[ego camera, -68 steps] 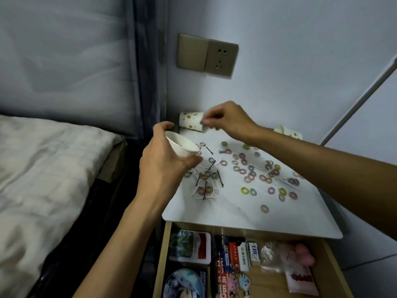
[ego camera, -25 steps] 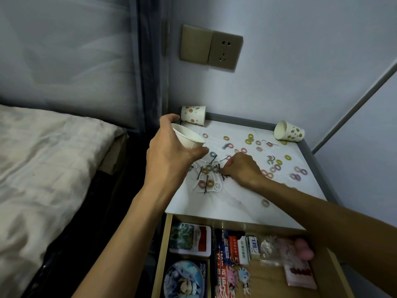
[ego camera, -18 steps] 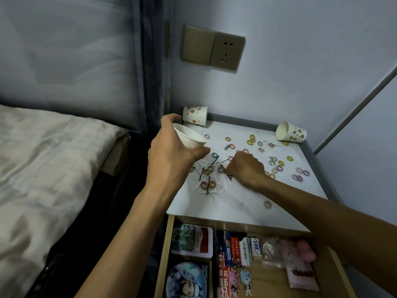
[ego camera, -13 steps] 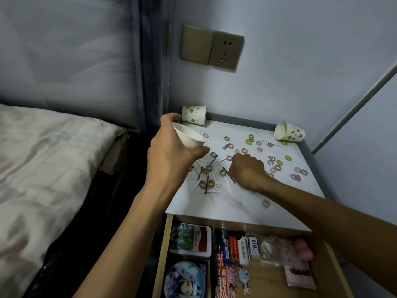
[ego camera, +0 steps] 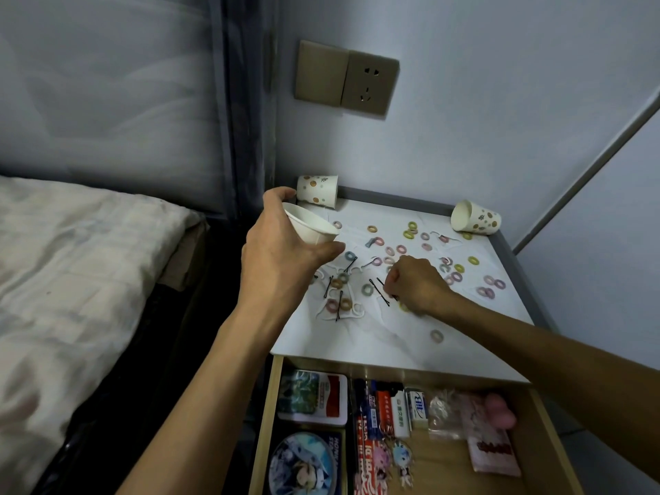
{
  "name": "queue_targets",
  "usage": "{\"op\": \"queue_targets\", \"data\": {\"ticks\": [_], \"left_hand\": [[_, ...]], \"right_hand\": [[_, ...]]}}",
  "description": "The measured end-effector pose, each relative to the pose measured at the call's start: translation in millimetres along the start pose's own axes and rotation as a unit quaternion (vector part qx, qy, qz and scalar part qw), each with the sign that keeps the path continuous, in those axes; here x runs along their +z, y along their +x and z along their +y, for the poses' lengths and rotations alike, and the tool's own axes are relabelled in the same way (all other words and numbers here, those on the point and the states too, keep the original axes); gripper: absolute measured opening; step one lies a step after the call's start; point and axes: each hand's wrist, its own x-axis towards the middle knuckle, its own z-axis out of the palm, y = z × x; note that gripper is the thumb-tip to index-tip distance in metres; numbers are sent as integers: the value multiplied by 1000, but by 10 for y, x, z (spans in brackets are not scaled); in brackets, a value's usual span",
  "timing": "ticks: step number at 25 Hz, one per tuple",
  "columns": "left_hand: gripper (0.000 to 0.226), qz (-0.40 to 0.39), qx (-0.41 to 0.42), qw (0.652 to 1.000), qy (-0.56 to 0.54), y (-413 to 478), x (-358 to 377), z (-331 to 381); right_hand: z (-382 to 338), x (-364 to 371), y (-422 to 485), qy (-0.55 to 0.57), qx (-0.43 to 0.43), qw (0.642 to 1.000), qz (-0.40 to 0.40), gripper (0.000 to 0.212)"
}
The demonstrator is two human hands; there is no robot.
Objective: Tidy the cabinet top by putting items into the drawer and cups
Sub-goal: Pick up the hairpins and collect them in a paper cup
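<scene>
My left hand (ego camera: 282,259) grips a white paper cup (ego camera: 310,225), tilted with its mouth up and to the right, above the left side of the white cabinet top (ego camera: 375,337). My right hand (ego camera: 416,285) is curled low over the middle of the top and pinches black hairpins (ego camera: 381,289). Several small coloured hair rings (ego camera: 401,249) and more black hairpins (ego camera: 328,285) lie scattered on the top. Below the front edge the wooden drawer (ego camera: 550,441) stands open, filled with cards, small boxes and keychains.
A dotted paper cup (ego camera: 318,190) stands upside down at the back left corner. Another dotted cup (ego camera: 476,219) lies on its side at the back right. A bed (ego camera: 71,266) is on the left, and a wall socket (ego camera: 369,83) sits above the cabinet.
My right hand came down from the back left cup to the middle of the top and closed on the hairpins. My left hand kept the cup in about the same place.
</scene>
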Motion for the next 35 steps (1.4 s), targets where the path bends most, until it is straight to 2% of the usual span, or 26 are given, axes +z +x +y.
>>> {"op": "queue_targets", "data": {"ticks": [9, 21, 26, 29, 32, 35], "left_hand": [[86, 3, -3, 1000, -5, -6, 37, 25], [84, 5, -7, 1000, -8, -1, 40, 38], [83, 6, -8, 1000, -8, 9, 35, 35], [83, 6, -7, 1000, -9, 4, 3, 39], [83, 12, -9, 1000, -12, 10, -37, 33], [83, 17, -12, 1000, -15, 26, -57, 16]], "right_hand": [[44, 12, -184, 23, -31, 999, 13, 14], [-22, 55, 56, -38, -32, 998, 40, 12], [-85, 45, -13, -156, -87, 983, 45, 8], [-69, 85, -84, -228, -136, 963, 54, 18], [4, 62, -79, -212, -186, 956, 75, 14], [-13, -109, 85, -125, -237, 959, 92, 7]]}}
